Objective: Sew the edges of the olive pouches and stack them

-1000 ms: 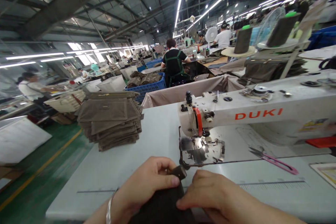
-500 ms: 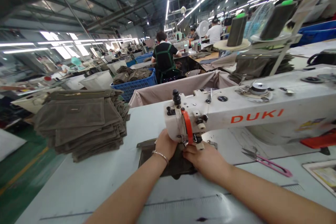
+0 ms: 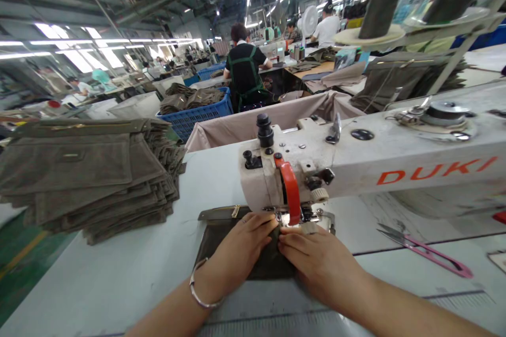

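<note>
A dark olive fabric pouch [image 3: 237, 255] with a zip and brass slider along its far edge lies flat on the machine table, its right end reaching under the presser foot [image 3: 294, 216] of a white DUKI sewing machine [image 3: 356, 166]. My left hand [image 3: 241, 245] presses on the pouch with its fingers together, and a silver bangle [image 3: 200, 289] circles that wrist. My right hand [image 3: 316, 260] rests on the pouch's right side, fingertips close to the presser foot. The needle is hidden behind the orange take-up guard [image 3: 291, 189].
Pink-handled thread snips [image 3: 427, 253] lie to the right. A tall stack of olive pouches [image 3: 87, 174] sits on the table's left. Thread cones [image 3: 383, 2] stand behind the machine. Beyond are a blue crate [image 3: 193, 116], a co-worker [image 3: 243, 66] and further workstations.
The pouch has gone from my hands near the table's front edge to lying flat at the presser foot. Both hands have moved forward onto it, and the view has tilted and shifted.
</note>
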A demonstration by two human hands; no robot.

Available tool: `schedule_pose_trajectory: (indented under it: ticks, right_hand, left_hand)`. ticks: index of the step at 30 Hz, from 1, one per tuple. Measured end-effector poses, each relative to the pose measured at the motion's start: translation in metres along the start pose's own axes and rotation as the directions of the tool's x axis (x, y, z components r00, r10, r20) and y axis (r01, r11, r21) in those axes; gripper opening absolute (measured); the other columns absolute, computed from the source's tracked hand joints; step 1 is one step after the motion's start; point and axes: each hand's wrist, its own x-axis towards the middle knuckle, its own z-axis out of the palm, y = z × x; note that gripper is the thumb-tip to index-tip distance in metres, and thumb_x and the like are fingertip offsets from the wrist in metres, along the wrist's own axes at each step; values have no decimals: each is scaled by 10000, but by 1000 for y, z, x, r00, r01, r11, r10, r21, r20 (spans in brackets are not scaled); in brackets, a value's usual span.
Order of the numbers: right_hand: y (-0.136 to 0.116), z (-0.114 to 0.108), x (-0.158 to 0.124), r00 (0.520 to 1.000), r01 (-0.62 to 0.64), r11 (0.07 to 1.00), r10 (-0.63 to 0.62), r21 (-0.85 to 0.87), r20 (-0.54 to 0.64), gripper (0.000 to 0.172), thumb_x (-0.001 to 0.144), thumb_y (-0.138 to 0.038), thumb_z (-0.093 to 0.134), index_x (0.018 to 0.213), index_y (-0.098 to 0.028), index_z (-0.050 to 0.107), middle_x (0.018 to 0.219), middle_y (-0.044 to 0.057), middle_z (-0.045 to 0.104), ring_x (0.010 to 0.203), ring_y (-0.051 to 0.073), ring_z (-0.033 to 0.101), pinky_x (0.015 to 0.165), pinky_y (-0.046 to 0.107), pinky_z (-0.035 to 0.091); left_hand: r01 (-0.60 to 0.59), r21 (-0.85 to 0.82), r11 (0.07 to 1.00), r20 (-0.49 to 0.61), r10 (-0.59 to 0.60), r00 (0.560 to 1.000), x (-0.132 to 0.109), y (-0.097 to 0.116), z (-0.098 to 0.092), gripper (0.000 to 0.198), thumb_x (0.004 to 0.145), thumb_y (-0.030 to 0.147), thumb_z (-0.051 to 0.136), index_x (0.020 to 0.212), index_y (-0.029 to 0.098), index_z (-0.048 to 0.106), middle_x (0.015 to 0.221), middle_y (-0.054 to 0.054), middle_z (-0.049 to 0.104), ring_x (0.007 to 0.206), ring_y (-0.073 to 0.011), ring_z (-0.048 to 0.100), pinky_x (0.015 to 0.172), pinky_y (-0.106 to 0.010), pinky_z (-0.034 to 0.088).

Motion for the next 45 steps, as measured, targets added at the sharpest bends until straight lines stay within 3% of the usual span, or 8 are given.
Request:
schedule_pose_trajectory:
  ticks: [9,22,26,30,35,38,42,45]
  right_hand:
    - [0,-4,0,999,32,999,-32,30,31,292,838,-57,446,1041,-142,639,1053,85,674,1029,216,600,892,376,484]
    - [1,-3,2,999,-20,998,17,56,44,276,868,-87,467,1073,-169,632,1103,57,669,1013,205,605,865,375,461]
    - [3,-34,-5,995,-24,988,10,149,94,352,837,-94,508,1140,-245,603,1163,18,642,1062,199,565,968,406,384]
    - [17,-72,-17,962,-168,974,130,149,239,559,687,26,488,1136,-296,577,1170,20,583,1113,233,495,943,411,396]
    - [40,-51,-10,943,-312,950,307,21,131,172,774,-111,617,906,-209,565,923,42,593,864,209,569,734,327,470]
    - [39,-28,1,929,-367,929,368,-34,26,68,860,-220,564,907,-171,563,858,65,601,790,216,580,673,329,466]
    - [21,-28,-1,993,-110,991,107,71,42,164,887,-198,478,994,-191,602,997,90,617,938,225,557,803,365,454]
    - [8,-35,-5,990,50,976,-77,212,118,241,874,-192,502,1089,-221,606,1086,69,618,1010,211,541,888,381,427]
  left_hand:
    - [1,-45,999,-61,-4,998,-2,3,4,407,925,83,461,1314,204,456,1308,-57,554,1233,-182,490,1085,-389,394]
    - [54,-97,994,-10,-56,998,-3,3,3,383,936,146,488,1312,218,461,1333,-53,527,1267,-184,448,1112,-392,354]
    - [37,-118,992,29,-34,999,-20,8,1,842,766,399,733,1445,197,278,1462,-120,375,1361,-288,320,1123,-505,318]
    - [-41,-69,997,42,44,998,-33,14,2,608,845,195,580,1405,192,344,1489,-97,337,1401,-248,248,1137,-487,309]
    - [-55,-15,998,-11,55,998,-30,22,9,637,727,27,485,1352,114,396,1427,-130,419,1371,-260,300,1130,-486,327]
    - [-25,-56,998,-74,21,997,-27,21,12,536,821,86,518,1344,168,435,1347,-114,509,1282,-268,433,1084,-490,390]
    - [83,-245,966,-171,-128,977,-28,9,8,406,954,112,392,1332,245,456,1290,-58,569,1207,-182,521,1056,-382,443]
    - [73,-309,948,-154,-126,980,-27,4,3,410,964,103,379,1341,252,447,1346,-39,529,1250,-162,484,1089,-360,411]
